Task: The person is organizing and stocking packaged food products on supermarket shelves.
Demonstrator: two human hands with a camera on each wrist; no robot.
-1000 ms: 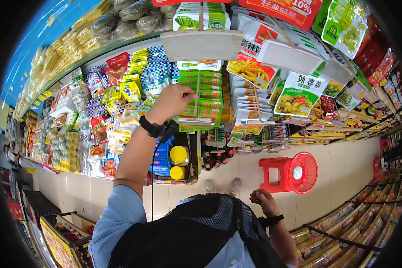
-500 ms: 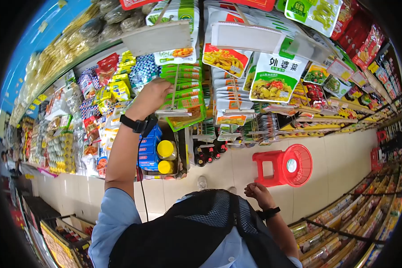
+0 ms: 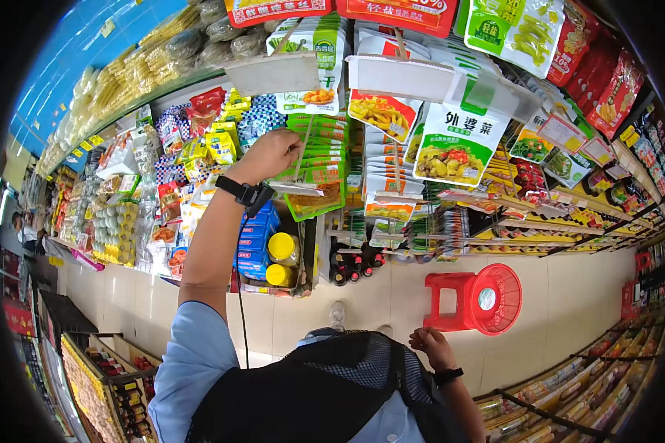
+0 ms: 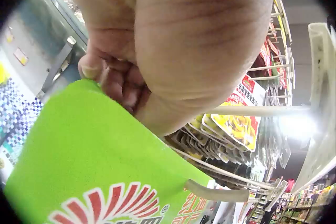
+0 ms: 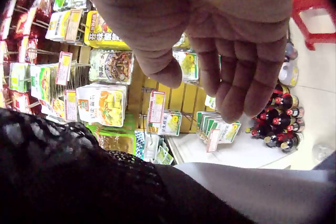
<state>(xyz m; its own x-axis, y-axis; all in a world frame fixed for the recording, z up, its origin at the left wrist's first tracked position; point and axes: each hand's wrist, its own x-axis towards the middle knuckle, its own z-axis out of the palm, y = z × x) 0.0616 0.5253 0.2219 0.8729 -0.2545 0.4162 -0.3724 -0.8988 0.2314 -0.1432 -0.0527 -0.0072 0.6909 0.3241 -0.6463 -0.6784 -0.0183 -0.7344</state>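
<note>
My left hand [image 3: 266,156] is at a row of green packets [image 3: 321,151] hanging from a metal hook. In the left wrist view, its curled fingers [image 4: 118,79] pinch the top edge of a bright green packet [image 4: 94,134] with a red fan-shaped logo. The hand covers part of that edge. My right hand [image 3: 434,348] hangs low in front of the body, holding nothing. The right wrist view shows its fingers [image 5: 239,87] loosely bent, with hanging packets behind them.
White price holders [image 3: 399,77] jut out above the packets. Yellow-lidded jars [image 3: 282,247] and blue boxes [image 3: 253,244] stand below the left hand. A red stool [image 3: 447,303] with a red basket [image 3: 506,299] is on the floor. Dark bottles [image 3: 340,269] stand under the rack.
The head view has shifted slightly. My left hand stays at the green packets, and the front packet's lower part shows more beside the price holder. My right hand hangs much as before.
</note>
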